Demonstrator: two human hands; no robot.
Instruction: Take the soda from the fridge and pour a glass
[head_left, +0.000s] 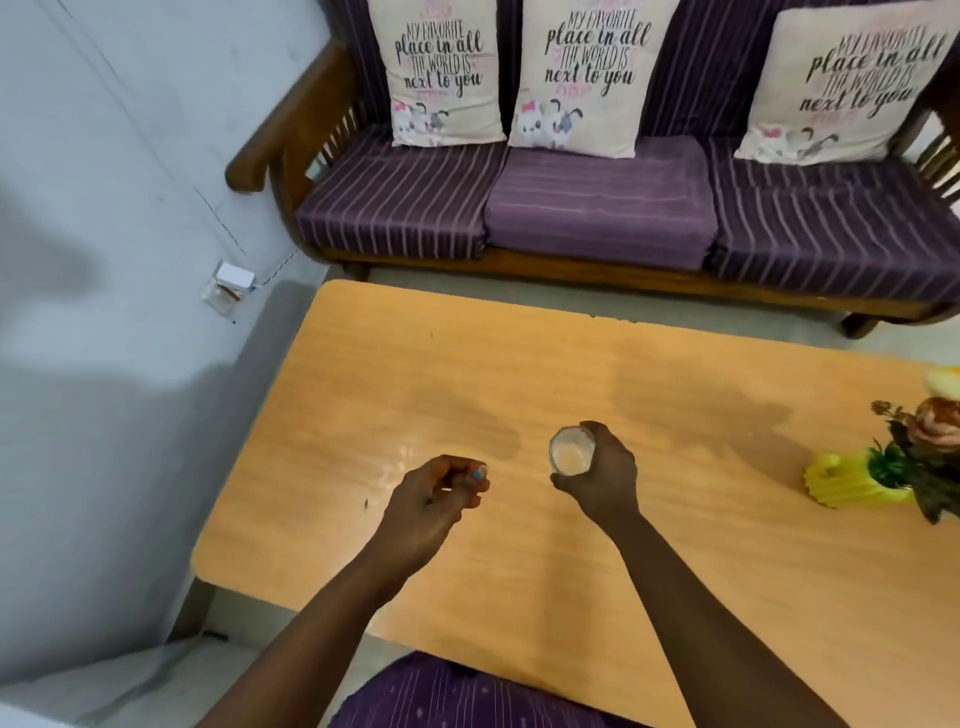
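A clear drinking glass (570, 451) is held over the middle of the light wooden table (467, 374), and I look down into its open mouth. My right hand (602, 475) is wrapped around its right side. My left hand (434, 493) hovers just to the left of the glass with fingers curled loosely; a small pale blue thing shows at its fingertips, too small to identify. No soda bottle or fridge is in view.
A yellow-green vase with artificial flowers (878, 467) stands near the table's right edge. Beyond the table is a wooden sofa (597, 208) with purple striped cushions and three printed pillows. A grey wall (130, 260) with a white socket box runs along the left.
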